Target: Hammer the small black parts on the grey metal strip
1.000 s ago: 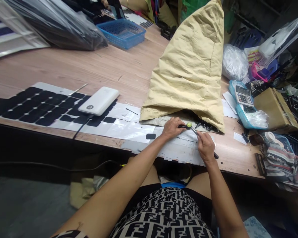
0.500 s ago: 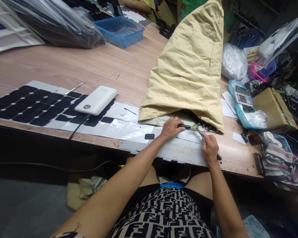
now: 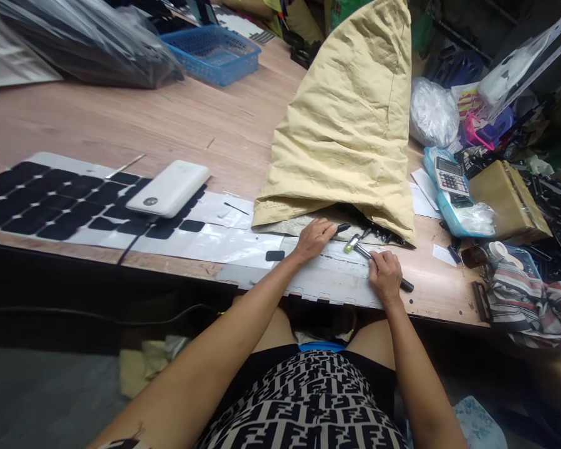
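Observation:
My left hand (image 3: pixel 312 238) rests on a white backing strip (image 3: pixel 336 277) at the table's front edge, its fingers pinching a thin black piece (image 3: pixel 342 228). My right hand (image 3: pixel 384 274) is closed round a black-handled tool (image 3: pixel 404 285) whose metal shaft ends in a yellow-green tip (image 3: pixel 350 245), a short way right of the black piece. Both hands lie just in front of the open mouth of a tan paper sack (image 3: pixel 350 125), where several small black parts (image 3: pixel 383 236) spill out.
A long white sheet with rows of black pads (image 3: pixel 51 199) runs along the table's front left, with a white power bank (image 3: pixel 168 187) on it. A blue basket (image 3: pixel 212 53) stands far back. A calculator (image 3: pixel 450 176), cardboard box (image 3: pixel 509 199) and striped cloth (image 3: pixel 526 302) crowd the right.
The tool's yellow-green tip has come away from the black piece in my left hand and dropped toward the strip. My right hand has drawn back slightly toward me.

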Available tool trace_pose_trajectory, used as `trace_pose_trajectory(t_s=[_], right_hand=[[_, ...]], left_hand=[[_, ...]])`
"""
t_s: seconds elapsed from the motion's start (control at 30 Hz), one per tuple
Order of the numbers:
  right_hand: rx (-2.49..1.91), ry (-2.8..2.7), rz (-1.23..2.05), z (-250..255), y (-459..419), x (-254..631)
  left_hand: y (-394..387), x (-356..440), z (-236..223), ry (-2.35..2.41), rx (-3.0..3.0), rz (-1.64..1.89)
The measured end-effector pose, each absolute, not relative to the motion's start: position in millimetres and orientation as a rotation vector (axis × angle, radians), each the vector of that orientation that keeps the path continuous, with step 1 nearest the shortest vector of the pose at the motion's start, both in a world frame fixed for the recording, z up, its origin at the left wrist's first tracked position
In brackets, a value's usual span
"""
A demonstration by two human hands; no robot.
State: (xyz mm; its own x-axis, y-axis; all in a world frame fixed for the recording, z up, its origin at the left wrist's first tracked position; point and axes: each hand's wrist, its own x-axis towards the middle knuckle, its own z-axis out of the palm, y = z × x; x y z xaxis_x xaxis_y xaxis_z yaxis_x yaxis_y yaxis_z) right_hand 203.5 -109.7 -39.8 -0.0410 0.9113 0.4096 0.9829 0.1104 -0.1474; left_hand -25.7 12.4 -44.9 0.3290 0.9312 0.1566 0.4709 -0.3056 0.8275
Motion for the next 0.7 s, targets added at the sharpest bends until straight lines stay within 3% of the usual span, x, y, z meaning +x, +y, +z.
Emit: trace_pose_trajectory(t_s=[0.23,0.4,0.57,0.7], right_hand=[[-1.872,-1.984,-0.223,-41.7,-109.9,203.0],[-1.872,-1.983,-0.221,-42.2,-109.8,202.9],[-1.866,-1.988,-0.251,-42.2,-109.6,203.2],[-1.864,-2.028,-0.254,-41.6,-109.8,203.7]], left_hand=[[-94.3,-51.6,-27.2,0.844,1.914,0.884],[-177.4,-65.2,-61.9,0.787,1.888,0.450],[-183.8,-57.5,-100.9,1.132,1.856,0.011],[-166.3,-59.9,-63.7,0.934,1.861,-0.133]])
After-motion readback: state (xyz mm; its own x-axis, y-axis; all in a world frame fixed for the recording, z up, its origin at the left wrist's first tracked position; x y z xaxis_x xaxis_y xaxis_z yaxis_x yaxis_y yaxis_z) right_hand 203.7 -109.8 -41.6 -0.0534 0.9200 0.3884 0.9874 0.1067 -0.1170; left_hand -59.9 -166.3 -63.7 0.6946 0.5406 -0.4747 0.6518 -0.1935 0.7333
